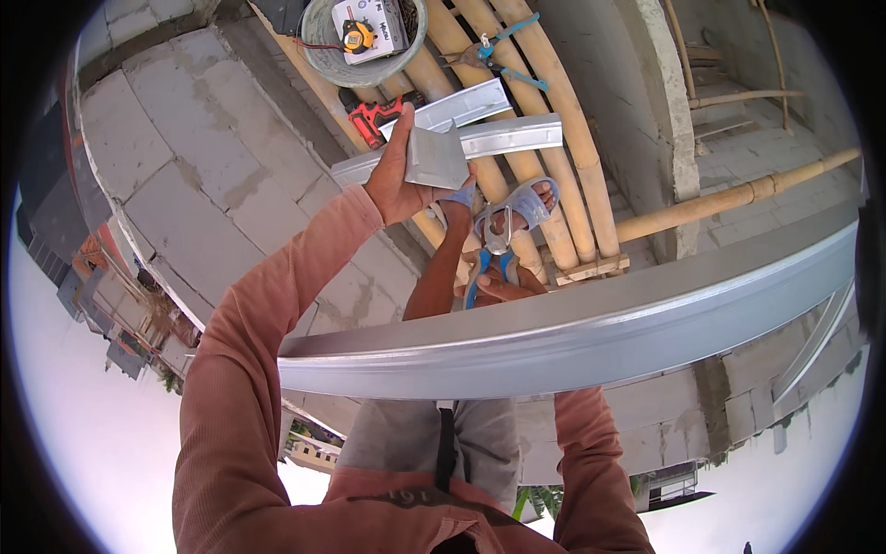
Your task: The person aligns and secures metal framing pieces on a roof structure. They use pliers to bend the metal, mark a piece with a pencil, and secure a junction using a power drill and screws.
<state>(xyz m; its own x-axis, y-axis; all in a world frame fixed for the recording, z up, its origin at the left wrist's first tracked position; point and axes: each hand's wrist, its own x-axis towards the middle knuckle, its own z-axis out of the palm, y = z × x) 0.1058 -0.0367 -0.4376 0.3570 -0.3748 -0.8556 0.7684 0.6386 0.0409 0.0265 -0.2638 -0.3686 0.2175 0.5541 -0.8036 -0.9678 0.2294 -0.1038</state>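
My left hand [399, 180] grips a short, bent piece of galvanized sheet metal [437, 159], held up above the bamboo poles. Beyond a long silver metal channel [572, 337], my right hand [517, 288] is closed around the blue handles of tin snips [496, 247]. The snips' metal head points away from me, toward my sandaled feet. My right forearm passes under the channel, which hides part of it. Just past the held piece lie two cut lengths of metal channel [512, 136] on the bamboo.
Bamboo poles [558, 111] form the platform under my feet. On them lie a red and black cordless drill [372, 118] and blue-handled pliers [489, 54]. A bucket [318, 57] holds a yellow tape measure [357, 37]. Grey block walls [185, 166] flank the platform.
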